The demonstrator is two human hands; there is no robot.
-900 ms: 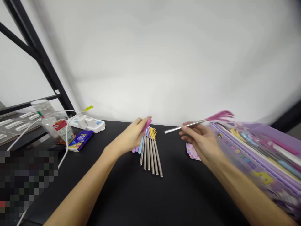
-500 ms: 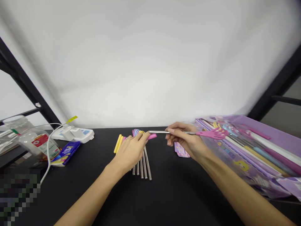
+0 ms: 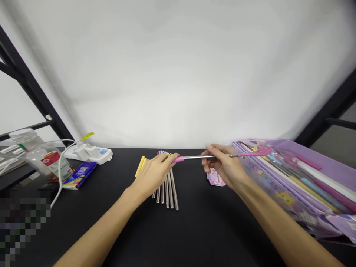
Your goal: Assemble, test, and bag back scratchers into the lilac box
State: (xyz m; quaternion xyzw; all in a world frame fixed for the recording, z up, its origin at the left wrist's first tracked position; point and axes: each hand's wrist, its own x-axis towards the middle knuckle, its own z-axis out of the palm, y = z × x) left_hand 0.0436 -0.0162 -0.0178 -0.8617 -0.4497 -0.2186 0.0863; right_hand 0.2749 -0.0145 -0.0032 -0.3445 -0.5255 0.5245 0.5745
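Observation:
Level above the black table, a back scratcher [image 3: 196, 157] spans my two hands: a metal rod with a pink claw head at its right end. My left hand [image 3: 152, 171] pinches a pink grip sleeve [image 3: 178, 159], which lines up with the rod's left end; how deep the rod sits in it I cannot tell. The fingers of my right hand [image 3: 221, 161] are closed round the rod near the head. Below and beside my left hand lie several bare-ended metal back scratchers [image 3: 170, 191], coloured heads toward the wall, and yellow grip sleeves [image 3: 140, 166], partly covered.
At right stands a purple tray [image 3: 308, 150] with plastic-wrapped back scratchers. Pink printed cards [image 3: 215, 177] lie beneath my right hand. On the left are a clear jar [image 3: 50, 159], a blue snack packet [image 3: 80, 174], a white power strip [image 3: 104, 155] and a looping white cable [image 3: 59, 174].
The pink sleeve was just below the rod's left end and now lines up with it. The rod has rolled, turning its claw head edge-on. My right hand has shifted slightly right.

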